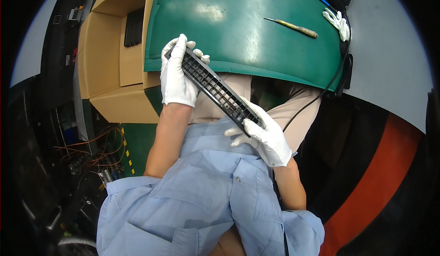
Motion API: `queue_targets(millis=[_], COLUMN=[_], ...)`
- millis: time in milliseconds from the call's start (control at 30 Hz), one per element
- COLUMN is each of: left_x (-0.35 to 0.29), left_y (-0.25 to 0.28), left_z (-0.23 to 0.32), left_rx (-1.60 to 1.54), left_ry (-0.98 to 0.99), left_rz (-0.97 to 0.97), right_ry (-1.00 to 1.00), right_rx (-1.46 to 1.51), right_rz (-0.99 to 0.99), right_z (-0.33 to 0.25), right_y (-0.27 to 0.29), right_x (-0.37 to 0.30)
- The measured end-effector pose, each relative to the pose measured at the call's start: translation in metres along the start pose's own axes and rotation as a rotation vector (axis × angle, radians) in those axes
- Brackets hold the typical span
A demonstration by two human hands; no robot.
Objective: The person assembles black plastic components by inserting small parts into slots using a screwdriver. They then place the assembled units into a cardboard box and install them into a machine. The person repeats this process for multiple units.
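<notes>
A long black plastic grille, looking like an air vent with rows of slats, slants across my lap from upper left to lower right. My left hand, in a white glove, is closed round its upper end, thumb along the top. Its lower end lies in my right hand, also white-gloved, with the thumb on the near face and the fingers beneath. The grille is clear of the table edge, above my legs.
A green-covered table lies ahead, bearing a thin screwdriver-like tool and a white glove. An open cardboard box at the left holds black parts. A black cable hangs off the table's right side.
</notes>
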State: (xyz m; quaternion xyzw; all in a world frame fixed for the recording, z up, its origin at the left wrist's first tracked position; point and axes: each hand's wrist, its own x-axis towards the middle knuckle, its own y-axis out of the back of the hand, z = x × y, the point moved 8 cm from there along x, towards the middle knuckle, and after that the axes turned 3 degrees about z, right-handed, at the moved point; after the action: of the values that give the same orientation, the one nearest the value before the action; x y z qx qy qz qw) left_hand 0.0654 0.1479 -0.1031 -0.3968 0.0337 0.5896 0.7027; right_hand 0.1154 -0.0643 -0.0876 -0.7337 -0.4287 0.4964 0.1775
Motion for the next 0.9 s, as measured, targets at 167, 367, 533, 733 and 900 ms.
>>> queue_targets(millis=[167, 367, 533, 733, 900], left_x=[-0.004, -0.009, -0.009, -0.012, -0.020], left_y=[-0.005, -0.007, -0.005, -0.008, -0.014], left_z=[0.004, 0.010, 0.012, 0.014, 0.019], left_rx=[-0.005, -0.018, -0.017, -0.049, -0.056], left_ry=[-0.011, -0.015, -0.013, -0.008, -0.024], left_rz=[-0.046, -0.042, -0.036, -0.128, -0.174], right_ry=[0.006, 0.012, 0.009, 0.020, -0.007], right_rx=[0.003, 0.008, 0.030, 0.056, 0.090], right_rz=[0.021, 0.019, 0.021, 0.059, 0.018], right_z=[0.001, 0.001, 0.001, -0.001, 0.000], right_y=[0.002, 0.003, 0.004, 0.009, 0.012], right_x=[-0.001, -0.002, -0.001, -0.004, -0.005])
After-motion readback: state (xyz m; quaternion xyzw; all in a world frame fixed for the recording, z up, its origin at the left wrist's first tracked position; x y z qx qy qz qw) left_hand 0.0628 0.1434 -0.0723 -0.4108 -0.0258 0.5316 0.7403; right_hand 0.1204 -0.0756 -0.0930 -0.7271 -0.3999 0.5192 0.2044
